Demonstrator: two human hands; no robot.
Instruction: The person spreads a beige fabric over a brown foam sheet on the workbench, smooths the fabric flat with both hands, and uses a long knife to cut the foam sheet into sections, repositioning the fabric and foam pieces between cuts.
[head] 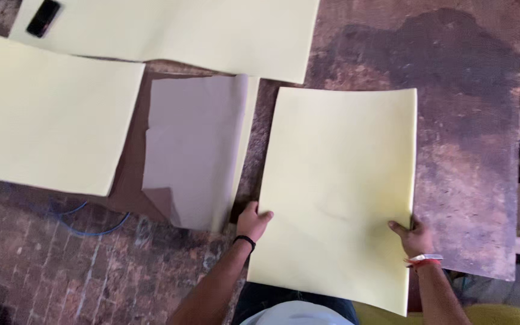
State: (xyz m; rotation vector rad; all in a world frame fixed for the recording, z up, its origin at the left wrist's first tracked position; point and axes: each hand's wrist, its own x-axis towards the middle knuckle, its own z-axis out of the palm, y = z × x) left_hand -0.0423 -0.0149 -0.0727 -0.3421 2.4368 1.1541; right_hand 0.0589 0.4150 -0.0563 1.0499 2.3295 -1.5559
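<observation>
We hold a large pale yellow rectangular foam sheet [338, 186] in the centre right of the frame, its long edges running up and down the picture and its lower part hanging past the near edge of the worn, dark-stained brown table [470, 150]. Our left hand [253, 220], with a black band at the wrist, clasps the sheet's left edge near the lower corner, thumb on top of the yellow surface. Our right hand [413, 236], wearing a red and white wristband, pinches the right edge at about the same height, thumb lying on the sheet as well. To the left of it, in the middle of the frame, lies a grey-brown sheet of paper [191, 150] with a thin yellow strip showing along its right edge. A second pale yellow sheet [43, 120] fills the left side, and a third pale yellow sheet [182, 30] stretches across the top, with a small black rectangular phone-like object [43, 17] resting on it in the upper left corner. Brick flooring [61, 265] shows at the lower left.
</observation>
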